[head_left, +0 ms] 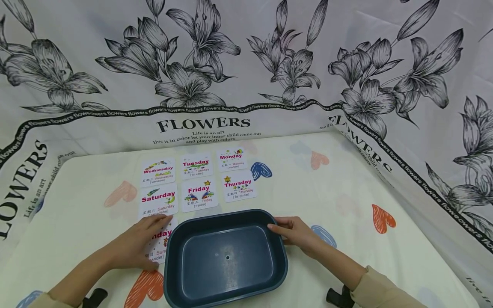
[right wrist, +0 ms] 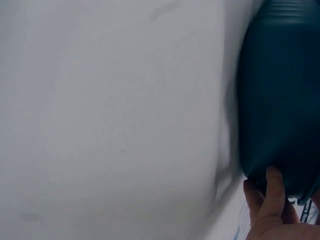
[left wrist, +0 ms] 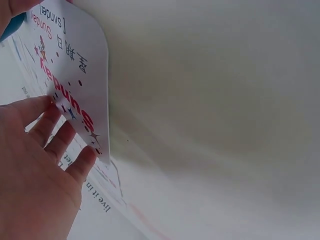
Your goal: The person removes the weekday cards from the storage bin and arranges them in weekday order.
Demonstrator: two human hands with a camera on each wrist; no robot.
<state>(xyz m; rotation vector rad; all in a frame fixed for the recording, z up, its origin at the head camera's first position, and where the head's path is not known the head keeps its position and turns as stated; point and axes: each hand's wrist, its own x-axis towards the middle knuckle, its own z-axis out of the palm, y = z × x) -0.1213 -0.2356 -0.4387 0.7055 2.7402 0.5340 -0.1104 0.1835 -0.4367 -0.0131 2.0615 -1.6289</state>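
A white Sunday card (head_left: 159, 246) lies on the table beside a dark blue plastic tub (head_left: 227, 273). My left hand (head_left: 135, 239) spreads over this card, with straight fingers near its top edge and the thumb by its lower edge. In the left wrist view, the fingertips touch the Sunday card (left wrist: 70, 85). My right hand (head_left: 298, 233) grips the tub's right end near the far corner, thumb over the rim and fingers on the outer wall. The right wrist view shows those fingers (right wrist: 274, 192) against the tub's outside (right wrist: 280, 100).
Above the Sunday card lie two rows: Saturday (head_left: 158, 200), Friday (head_left: 199, 194) and Thursday (head_left: 239, 187), then Wednesday (head_left: 158, 173), Tuesday (head_left: 195, 166) and Monday (head_left: 231, 159). A cream cloth with printed hearts covers the table (head_left: 346, 205). Flower-printed fabric (head_left: 285, 64) hangs behind.
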